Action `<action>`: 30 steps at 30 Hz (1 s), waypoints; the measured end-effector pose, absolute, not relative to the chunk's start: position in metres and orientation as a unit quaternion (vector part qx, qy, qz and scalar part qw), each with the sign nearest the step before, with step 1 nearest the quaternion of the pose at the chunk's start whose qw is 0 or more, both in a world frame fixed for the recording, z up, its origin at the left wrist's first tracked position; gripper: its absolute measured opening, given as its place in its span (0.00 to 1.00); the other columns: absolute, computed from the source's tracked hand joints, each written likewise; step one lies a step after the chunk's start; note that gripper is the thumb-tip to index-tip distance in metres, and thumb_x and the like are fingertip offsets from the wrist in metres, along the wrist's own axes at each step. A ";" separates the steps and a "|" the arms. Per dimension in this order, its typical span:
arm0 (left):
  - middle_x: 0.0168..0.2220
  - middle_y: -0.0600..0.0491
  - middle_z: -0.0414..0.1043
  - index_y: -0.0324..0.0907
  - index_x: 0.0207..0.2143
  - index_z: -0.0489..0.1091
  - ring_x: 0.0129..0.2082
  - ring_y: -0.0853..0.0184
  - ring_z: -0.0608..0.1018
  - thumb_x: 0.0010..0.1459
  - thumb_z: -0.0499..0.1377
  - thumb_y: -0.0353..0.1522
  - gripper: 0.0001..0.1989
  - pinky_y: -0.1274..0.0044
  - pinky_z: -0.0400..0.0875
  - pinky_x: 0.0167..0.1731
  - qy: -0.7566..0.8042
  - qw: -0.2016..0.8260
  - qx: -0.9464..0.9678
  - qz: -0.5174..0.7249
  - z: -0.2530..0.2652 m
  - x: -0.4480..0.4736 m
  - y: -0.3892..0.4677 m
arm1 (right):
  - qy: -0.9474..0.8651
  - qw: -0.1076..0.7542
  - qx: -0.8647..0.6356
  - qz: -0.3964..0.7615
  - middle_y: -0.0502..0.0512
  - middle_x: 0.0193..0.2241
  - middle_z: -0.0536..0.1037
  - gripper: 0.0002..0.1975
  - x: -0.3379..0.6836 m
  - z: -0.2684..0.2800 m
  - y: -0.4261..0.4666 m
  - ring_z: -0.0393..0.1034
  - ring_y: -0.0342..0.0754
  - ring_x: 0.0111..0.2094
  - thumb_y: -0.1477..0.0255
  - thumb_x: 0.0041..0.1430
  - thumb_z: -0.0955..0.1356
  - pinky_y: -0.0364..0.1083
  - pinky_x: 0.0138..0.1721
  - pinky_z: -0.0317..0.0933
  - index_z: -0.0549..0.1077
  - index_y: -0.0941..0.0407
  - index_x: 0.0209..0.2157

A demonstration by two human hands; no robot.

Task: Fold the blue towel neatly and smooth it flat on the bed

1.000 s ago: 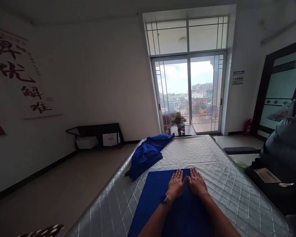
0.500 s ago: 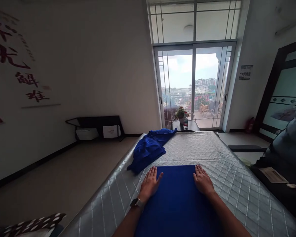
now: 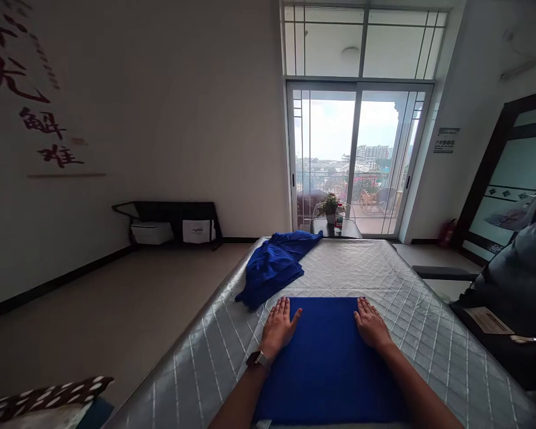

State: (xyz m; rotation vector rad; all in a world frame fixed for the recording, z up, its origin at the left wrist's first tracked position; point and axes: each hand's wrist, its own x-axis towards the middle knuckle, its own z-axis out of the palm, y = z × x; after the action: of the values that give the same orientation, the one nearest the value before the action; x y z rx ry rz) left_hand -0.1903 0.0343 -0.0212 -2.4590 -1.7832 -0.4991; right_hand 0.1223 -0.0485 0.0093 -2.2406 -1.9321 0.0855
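A blue cloth [image 3: 328, 363], flat and roughly rectangular, lies on the silver quilted table cover [image 3: 196, 357] in front of me. On its far left corner rests my left hand [image 3: 279, 325], palm down, fingers stretched forward and thumb apart; a watch is on that wrist. My right hand [image 3: 372, 322] lies flat in the same way along the far right corner. Neither hand grips anything. Beyond the left hand is a second, crumpled blue garment [image 3: 274, 265], apart from the flat cloth.
A small dark table with a potted plant [image 3: 329, 208] and a bottle [image 3: 338, 219] stands at the far end, before the sliding glass door [image 3: 357, 161]. To the right is a black chair [image 3: 518, 286]; at lower left, a polka-dot cushion [image 3: 44, 396].
The camera view has tilted and shifted slightly, showing the near edge of the flat blue cloth. Both hands stay flat at its far corners.
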 end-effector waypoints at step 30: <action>0.70 0.43 0.53 0.36 0.70 0.52 0.71 0.59 0.56 0.72 0.38 0.48 0.34 0.63 0.57 0.67 -0.418 0.069 -0.890 -0.169 0.012 -0.113 -0.041 | -0.666 0.108 -0.734 0.081 0.60 0.72 0.45 0.34 0.111 0.012 -0.095 0.34 0.49 0.73 0.62 0.70 0.48 0.52 0.71 0.33 0.48 0.66 0.71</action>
State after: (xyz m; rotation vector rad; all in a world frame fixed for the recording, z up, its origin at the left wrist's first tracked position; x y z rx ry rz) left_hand -0.1125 -0.0415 0.0120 -2.6798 -1.2596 -0.5075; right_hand 0.1109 -0.0945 0.0118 -2.1596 -1.9598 0.2370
